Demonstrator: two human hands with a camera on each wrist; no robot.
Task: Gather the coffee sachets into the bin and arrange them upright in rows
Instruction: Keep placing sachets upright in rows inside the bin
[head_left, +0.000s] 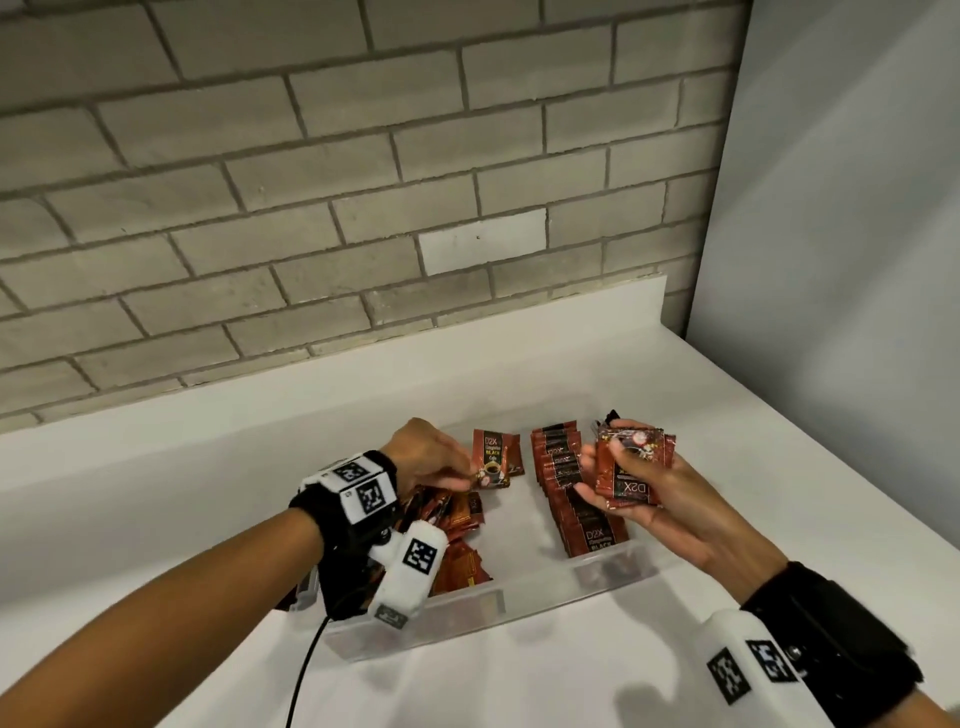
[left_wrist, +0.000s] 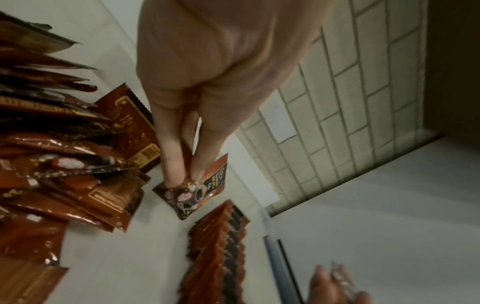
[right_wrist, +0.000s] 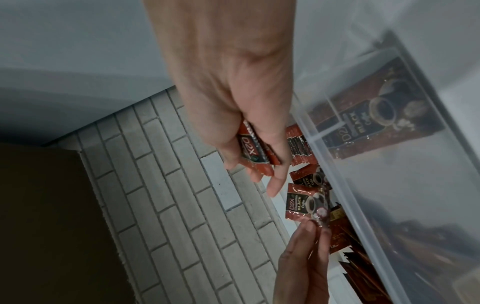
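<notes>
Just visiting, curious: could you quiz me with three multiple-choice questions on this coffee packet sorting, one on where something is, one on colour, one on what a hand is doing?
1. The neat upright row of sachets stands:
A. at the bin's right side
B. at its left side
C. outside it

2. The bin is:
A. blue
B. clear
C. black

3. The left hand:
A. lies flat
B. pinches a single sachet
C. grips the bin

Answers: 1 A, the row lines the right side beside the right hand; 2 B, sachets show through its wall; 3 B, fingertips hold its lower corner.
</notes>
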